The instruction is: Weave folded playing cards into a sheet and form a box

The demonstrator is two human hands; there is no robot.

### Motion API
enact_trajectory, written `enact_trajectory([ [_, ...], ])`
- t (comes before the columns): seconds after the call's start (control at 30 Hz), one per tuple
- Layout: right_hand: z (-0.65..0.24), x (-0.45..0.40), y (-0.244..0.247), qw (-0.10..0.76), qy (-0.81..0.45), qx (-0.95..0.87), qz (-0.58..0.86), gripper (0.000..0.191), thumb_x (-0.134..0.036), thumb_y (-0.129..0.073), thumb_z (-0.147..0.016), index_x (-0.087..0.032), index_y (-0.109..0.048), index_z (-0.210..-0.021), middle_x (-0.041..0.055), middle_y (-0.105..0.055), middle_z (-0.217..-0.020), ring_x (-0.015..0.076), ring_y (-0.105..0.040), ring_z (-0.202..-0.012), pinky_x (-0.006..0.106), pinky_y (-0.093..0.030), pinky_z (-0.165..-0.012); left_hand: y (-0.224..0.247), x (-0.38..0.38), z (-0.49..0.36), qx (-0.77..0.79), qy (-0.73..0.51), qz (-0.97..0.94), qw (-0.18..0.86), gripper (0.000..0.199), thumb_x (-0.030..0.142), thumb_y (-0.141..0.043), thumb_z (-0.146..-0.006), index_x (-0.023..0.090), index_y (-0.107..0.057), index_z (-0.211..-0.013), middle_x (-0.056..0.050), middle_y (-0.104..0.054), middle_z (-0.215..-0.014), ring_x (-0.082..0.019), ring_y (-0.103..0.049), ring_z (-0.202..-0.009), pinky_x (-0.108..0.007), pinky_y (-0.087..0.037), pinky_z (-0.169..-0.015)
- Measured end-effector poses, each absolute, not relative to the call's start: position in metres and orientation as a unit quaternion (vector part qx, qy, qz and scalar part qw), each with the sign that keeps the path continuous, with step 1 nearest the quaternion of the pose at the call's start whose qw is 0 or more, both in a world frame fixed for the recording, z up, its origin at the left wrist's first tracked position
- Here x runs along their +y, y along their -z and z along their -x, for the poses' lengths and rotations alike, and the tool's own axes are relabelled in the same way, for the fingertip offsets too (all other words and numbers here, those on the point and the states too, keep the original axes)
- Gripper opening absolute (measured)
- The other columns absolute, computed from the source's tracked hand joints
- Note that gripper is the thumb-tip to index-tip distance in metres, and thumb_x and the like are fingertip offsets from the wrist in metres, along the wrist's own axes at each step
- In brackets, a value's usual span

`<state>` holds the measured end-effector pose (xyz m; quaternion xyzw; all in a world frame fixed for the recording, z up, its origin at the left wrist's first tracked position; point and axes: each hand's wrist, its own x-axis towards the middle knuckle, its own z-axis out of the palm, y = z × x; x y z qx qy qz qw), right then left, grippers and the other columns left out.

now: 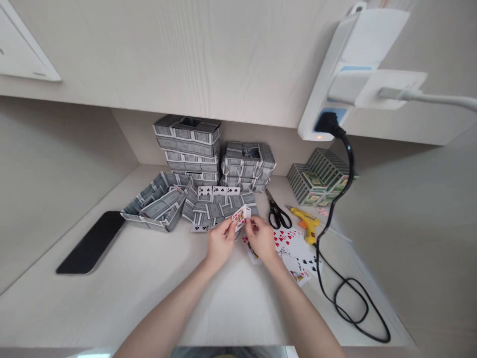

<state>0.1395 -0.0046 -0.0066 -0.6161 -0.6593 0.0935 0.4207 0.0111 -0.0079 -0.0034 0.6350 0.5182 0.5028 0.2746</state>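
My left hand (220, 242) and my right hand (261, 239) are close together above the middle of the white desk. Between them is a playing card (239, 217) with a red and yellow figure, pinched at its edges by the fingers of both hands. Beyond them lie grey-backed pieces made of folded cards (214, 211), with a few black-suited cards face up at the back. Loose face-up cards (294, 243), red and black, are spread under and to the right of my right hand.
Grey card boxes (192, 144) are stacked at the back; an open card tray (149, 219) and black phone (92, 242) are left. Right are scissors (278, 214), a yellow glue gun (307, 223), green-backed card stacks (316, 176), a black cable (350, 174) and a power strip (357, 54).
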Motion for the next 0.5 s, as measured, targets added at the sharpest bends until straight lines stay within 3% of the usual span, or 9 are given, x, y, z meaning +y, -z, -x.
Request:
enact_trajectory([
  [0.33,-0.135,-0.01,0.004,0.327,-0.002,-0.673,0.663,0.021,-0.022,-0.038,-0.082,-0.016,-0.055,-0.07,0.0077,-0.058,-0.072,0.0179,-0.055,-0.069,0.026,-0.039,-0.062,0.003,-0.01,-0.014,0.507,-0.496,-0.637,0.3,0.027,0.034,-0.048,-0.08,0.014,-0.063,-0.07,0.003,-0.049,-0.051,-0.007,-0.04,-0.046,-0.018,-0.032,-0.046],
  [0.5,-0.144,-0.006,0.0,0.435,-0.135,-0.667,0.589,0.02,-0.026,-0.044,-0.08,-0.016,-0.06,-0.078,0.0074,-0.062,-0.078,0.0175,-0.057,-0.074,0.027,-0.043,-0.068,0.004,0.001,-0.01,0.496,-0.526,-0.571,0.388,0.026,0.036,-0.053,-0.075,0.013,-0.06,-0.065,0.002,-0.053,-0.054,-0.009,-0.047,-0.052,-0.018,-0.038,-0.049],
])
